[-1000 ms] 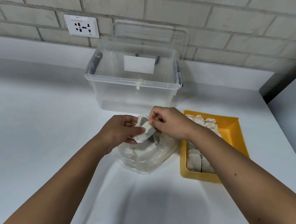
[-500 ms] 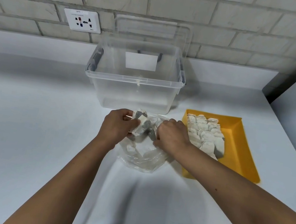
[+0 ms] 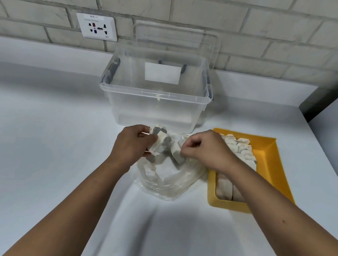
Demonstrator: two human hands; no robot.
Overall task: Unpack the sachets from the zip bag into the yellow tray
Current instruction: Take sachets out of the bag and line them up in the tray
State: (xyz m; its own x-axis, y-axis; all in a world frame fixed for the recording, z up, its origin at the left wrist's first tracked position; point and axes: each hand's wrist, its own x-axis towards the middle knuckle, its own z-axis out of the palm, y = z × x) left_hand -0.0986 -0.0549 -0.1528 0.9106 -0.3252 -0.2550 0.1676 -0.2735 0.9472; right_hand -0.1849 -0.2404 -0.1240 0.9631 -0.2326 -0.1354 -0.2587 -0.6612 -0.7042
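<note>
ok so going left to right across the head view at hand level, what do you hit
left hand → bunch of sachets it grips → one sachet pinched by the right hand → right hand → yellow tray. The zip bag spreads under both hands, so it is left out.

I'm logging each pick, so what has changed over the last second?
The right hand left the top of the bundle of sachets, dipped toward the zip bag and now pinches one sachet beside the bundle. The left hand still grips the bundle. The yellow tray and the clear bin stayed put.
</note>
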